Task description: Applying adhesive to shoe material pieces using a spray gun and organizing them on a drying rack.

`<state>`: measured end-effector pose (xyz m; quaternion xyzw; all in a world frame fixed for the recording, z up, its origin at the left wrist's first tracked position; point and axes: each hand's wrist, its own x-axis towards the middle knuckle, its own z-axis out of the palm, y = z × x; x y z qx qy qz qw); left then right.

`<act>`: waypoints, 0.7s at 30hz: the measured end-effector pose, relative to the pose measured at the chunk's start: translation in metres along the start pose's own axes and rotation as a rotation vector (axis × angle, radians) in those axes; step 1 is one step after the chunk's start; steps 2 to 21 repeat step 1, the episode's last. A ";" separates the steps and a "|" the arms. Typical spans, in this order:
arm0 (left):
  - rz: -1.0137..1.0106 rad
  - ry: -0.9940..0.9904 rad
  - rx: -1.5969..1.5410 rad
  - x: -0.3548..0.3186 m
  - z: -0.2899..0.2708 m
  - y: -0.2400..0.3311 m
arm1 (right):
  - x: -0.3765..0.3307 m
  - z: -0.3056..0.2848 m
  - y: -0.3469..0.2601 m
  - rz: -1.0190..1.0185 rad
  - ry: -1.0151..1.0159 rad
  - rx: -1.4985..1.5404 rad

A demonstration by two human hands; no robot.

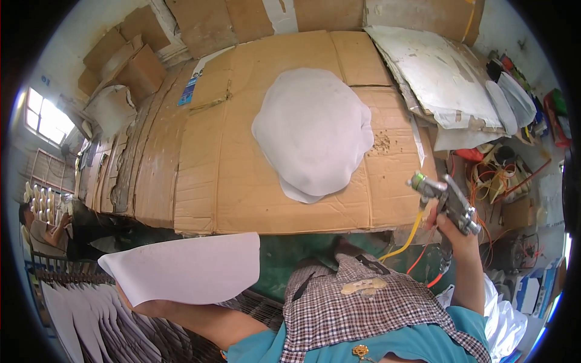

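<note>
My right hand (452, 231) is closed around the grip of a metal spray gun (452, 202) with a green-ringed nozzle. A yellow hose (407, 241) runs from the gun, and an orange-red hose (434, 281) hangs from its base. My left hand (125, 297) holds up a flat, pale grey curved panel (190, 266) off the table's near edge; the panel hides most of the fingers. On the cardboard-covered table (200, 163) lies a stack of pale grey rounded sheets (311, 130), its edges uneven. Neither hand touches that stack.
Many similar grey panels (103, 320) hang on a rack at lower left. White-topped boards (433, 75) lie at the table's far right. Tangled hoses and clutter (490, 172) sit right of the table. Another person (51, 233) sits at far left. Cardboard boxes (140, 72) stand at back left.
</note>
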<state>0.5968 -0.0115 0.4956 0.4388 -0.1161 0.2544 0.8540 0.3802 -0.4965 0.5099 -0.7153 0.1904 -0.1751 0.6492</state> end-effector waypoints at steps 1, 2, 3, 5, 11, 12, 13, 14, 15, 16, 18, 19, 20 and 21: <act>-0.001 0.000 -0.001 0.000 -0.001 0.000 | 0.004 0.002 0.000 0.006 0.067 0.010; -0.001 0.000 -0.001 0.000 -0.001 0.000 | 0.004 0.002 0.000 0.006 0.067 0.010; -0.001 0.000 -0.001 0.000 -0.001 0.000 | 0.004 0.002 0.000 0.006 0.067 0.010; -0.001 0.000 -0.001 0.000 -0.001 0.000 | 0.004 0.002 0.000 0.006 0.067 0.010; -0.001 0.000 -0.001 0.000 -0.001 0.000 | 0.004 0.002 0.000 0.006 0.067 0.010; -0.001 0.000 -0.001 0.000 -0.001 0.000 | 0.004 0.002 0.000 0.006 0.067 0.010; -0.001 0.000 -0.001 0.000 -0.001 0.000 | 0.004 0.002 0.000 0.006 0.067 0.010; -0.001 0.000 -0.001 0.000 -0.001 0.000 | 0.004 0.002 0.000 0.006 0.067 0.010; -0.001 0.000 -0.001 0.000 -0.001 0.000 | 0.004 0.002 0.000 0.006 0.067 0.010; -0.001 0.000 -0.001 0.000 -0.001 0.000 | 0.004 0.002 0.000 0.006 0.067 0.010; -0.001 0.000 -0.001 0.000 -0.001 0.000 | 0.004 0.002 0.000 0.006 0.067 0.010; -0.001 0.000 -0.001 0.000 -0.001 0.000 | 0.004 0.002 0.000 0.006 0.067 0.010; -0.001 0.000 -0.001 0.000 -0.001 0.000 | 0.004 0.002 0.000 0.006 0.067 0.010; -0.001 0.000 -0.001 0.000 -0.001 0.000 | 0.004 0.002 0.000 0.006 0.067 0.010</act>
